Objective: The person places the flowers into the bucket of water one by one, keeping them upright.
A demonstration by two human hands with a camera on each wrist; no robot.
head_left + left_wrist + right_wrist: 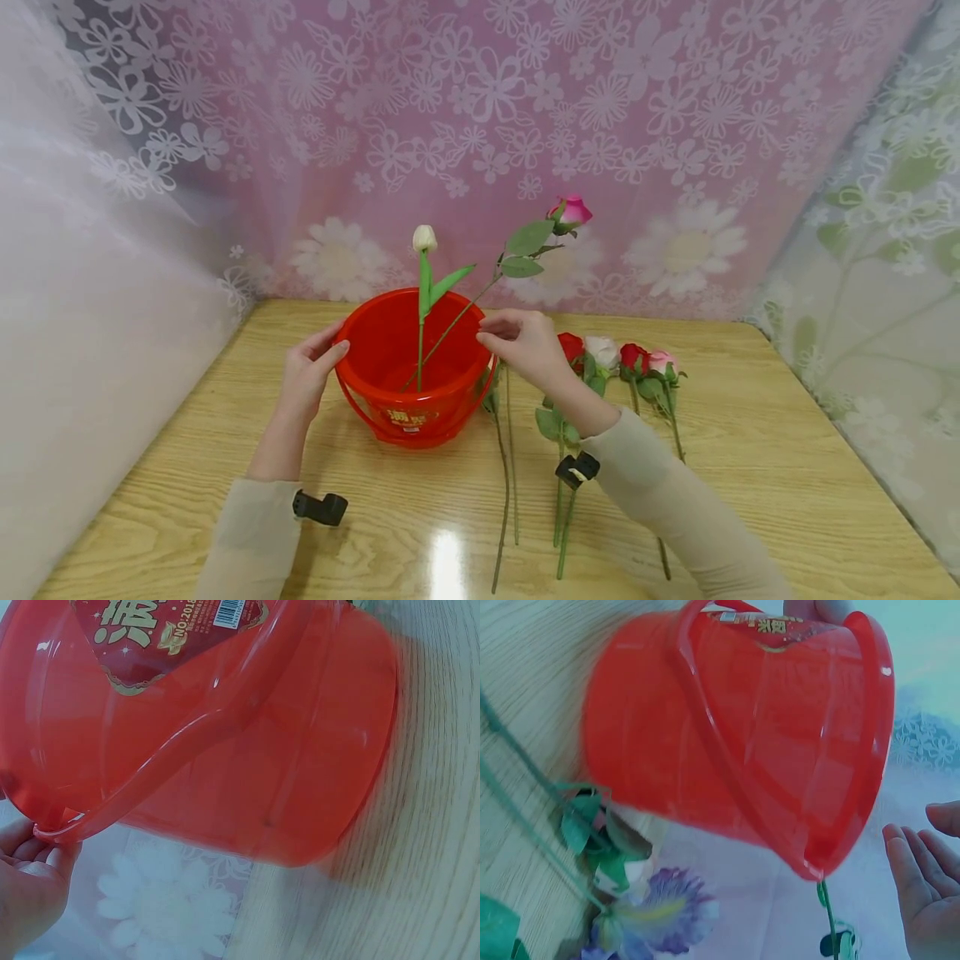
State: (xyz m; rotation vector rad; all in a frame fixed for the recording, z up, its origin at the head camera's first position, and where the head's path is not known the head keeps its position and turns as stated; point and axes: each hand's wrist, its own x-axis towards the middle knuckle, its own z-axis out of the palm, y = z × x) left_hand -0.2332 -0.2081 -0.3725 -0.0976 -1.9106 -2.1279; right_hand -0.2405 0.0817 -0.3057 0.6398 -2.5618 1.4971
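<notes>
A red plastic bucket [450,417] stands upright on the table, its handle hanging down at the front. Inside it lean a white tulip [424,239] and a deep pink rose [572,211], the rose slanting out over the right rim. My left hand [306,371] holds the bucket's left rim, thumb on the near side; the left wrist view shows these fingers [64,855] at the handle's joint. Beside the right rim is my right hand [528,346], holding nothing. In the right wrist view its relaxed fingers [907,862] are apart from the bucket.
Right of the bucket, on the wooden table [225,500], lie red roses [635,358], a white rose [602,352] and a light pink rose [663,362]. A purple flower [667,911] lies close to the bucket. Behind hangs a floral curtain [495,125].
</notes>
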